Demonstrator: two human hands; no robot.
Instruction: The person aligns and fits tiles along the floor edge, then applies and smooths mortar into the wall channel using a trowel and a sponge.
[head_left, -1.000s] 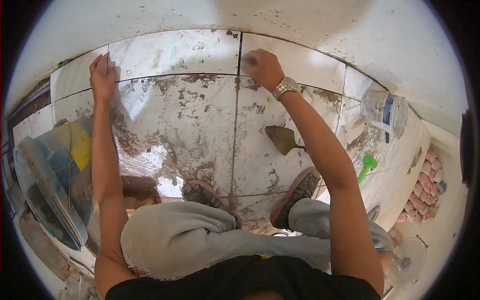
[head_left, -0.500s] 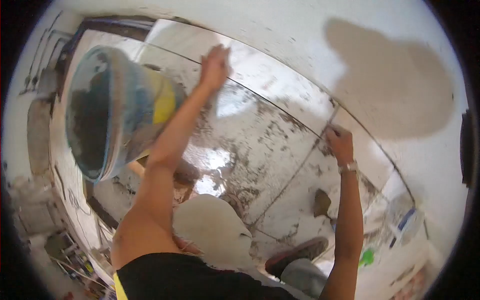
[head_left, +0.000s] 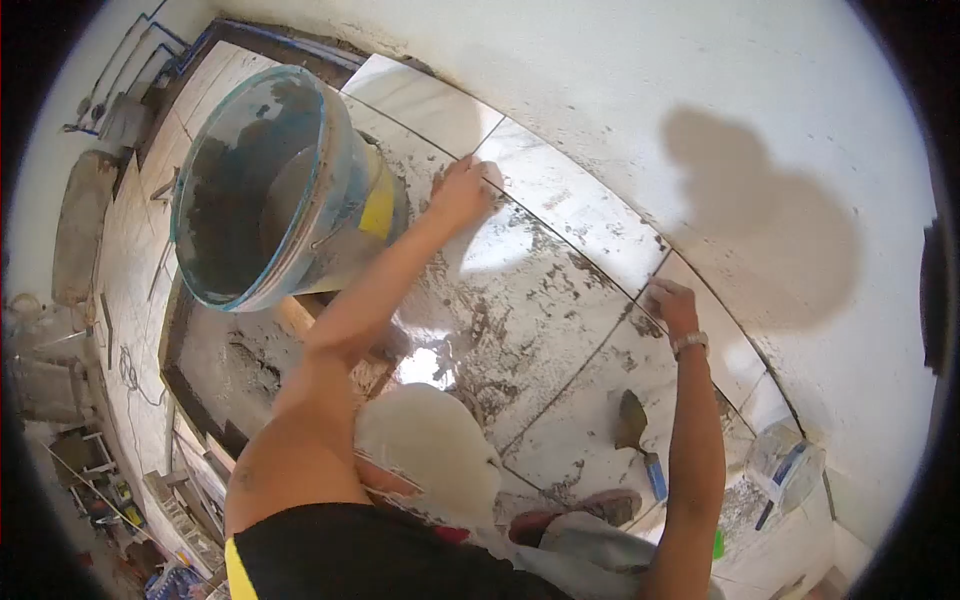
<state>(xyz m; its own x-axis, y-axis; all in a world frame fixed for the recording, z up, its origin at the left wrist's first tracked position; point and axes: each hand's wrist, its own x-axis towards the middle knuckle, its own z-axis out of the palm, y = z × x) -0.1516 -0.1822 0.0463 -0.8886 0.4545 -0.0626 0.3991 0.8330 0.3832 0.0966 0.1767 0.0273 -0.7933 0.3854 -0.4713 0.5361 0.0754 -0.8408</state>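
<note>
My left hand (head_left: 465, 195) has its fingers curled down at the joint between a large mortar-smeared floor tile (head_left: 550, 300) and the narrow tiles (head_left: 570, 200) along the wall. Farther right, my right hand (head_left: 672, 305), with a band on its wrist, pinches low at the crossing of the tile joints. Anything small between the fingers of either hand is hidden. A trowel (head_left: 630, 420) with a blue handle lies on the tiles near my right forearm. To the left of my left forearm stands a large bucket (head_left: 330, 215) with grey residue inside.
The wall (head_left: 600, 80) rises just beyond the narrow tiles. A clear plastic tub (head_left: 790, 470) sits at right, close to a green object (head_left: 718, 544). My shoe (head_left: 600, 508) rests on the floor below. Tools and clutter (head_left: 100, 480) lie at lower left.
The view has shifted, so the bucket appears higher and farther right. My left hand now shows nearer the tile joint. My right hand stays by the joint crossing.
</note>
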